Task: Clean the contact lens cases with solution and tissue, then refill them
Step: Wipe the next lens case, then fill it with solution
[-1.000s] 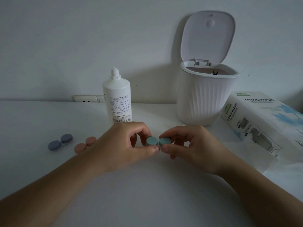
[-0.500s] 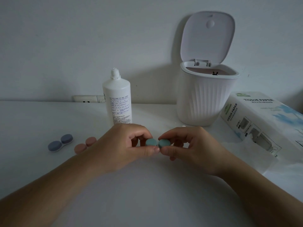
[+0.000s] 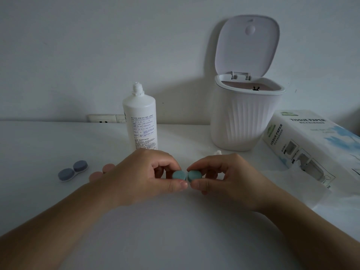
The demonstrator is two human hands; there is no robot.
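Teal contact lens case (image 3: 184, 175) sat pinched between my hands just above the surface (image 3: 175, 230): my left hand (image 3: 142, 176) gripped its left cap, my right hand (image 3: 226, 178) its right. Behind stood the uncapped solution bottle (image 3: 141, 121); a blue-grey case (image 3: 72, 170) lay left, tissue box (image 3: 315, 145) right.
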